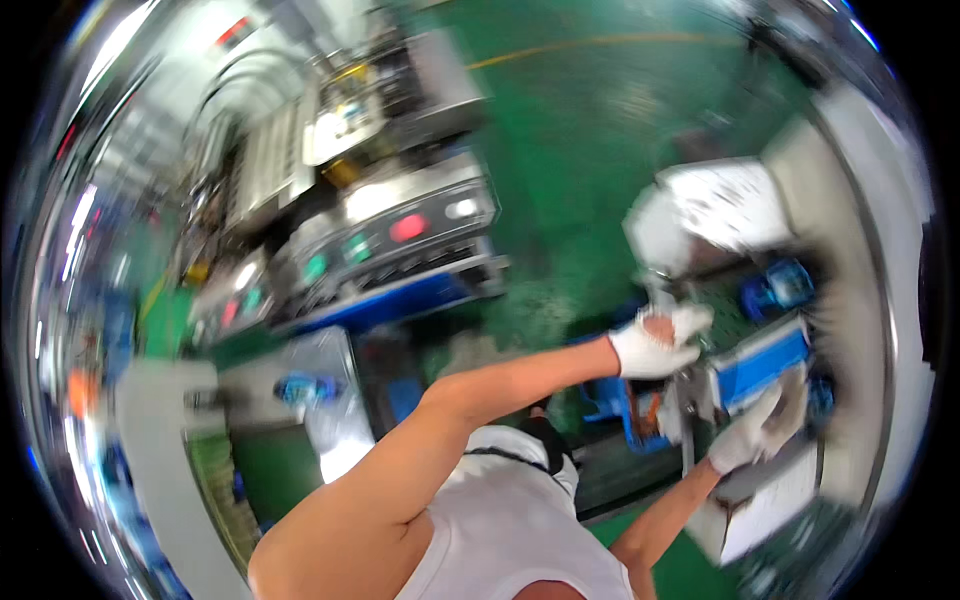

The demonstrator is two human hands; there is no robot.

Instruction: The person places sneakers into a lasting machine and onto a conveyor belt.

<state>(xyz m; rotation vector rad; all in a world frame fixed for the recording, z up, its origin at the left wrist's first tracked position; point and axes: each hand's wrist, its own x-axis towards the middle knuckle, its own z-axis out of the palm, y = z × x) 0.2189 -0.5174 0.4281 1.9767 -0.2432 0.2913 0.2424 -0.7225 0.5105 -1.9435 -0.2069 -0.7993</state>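
Note:
My left hand (660,342), in a white work glove, reaches across to the right. Its fingers look spread, with nothing visible between them. Just below it are metal parts (690,395), too blurred to name, and a blue plastic bin (643,425) with brownish pieces in it. My right hand (752,432), gloved in white too, is beside a blue rectangular tray or box (762,362). Smearing hides whether its fingers grip anything. A shiny blue part (778,288) lies beyond the blue box.
At left stands a machine with a control panel (400,230) of red and green buttons. White sheets or boxes (725,205) sit beyond my left hand. An open white carton (770,510) is below my right hand. A pale wall (850,230) edges the right side, over green floor (560,130).

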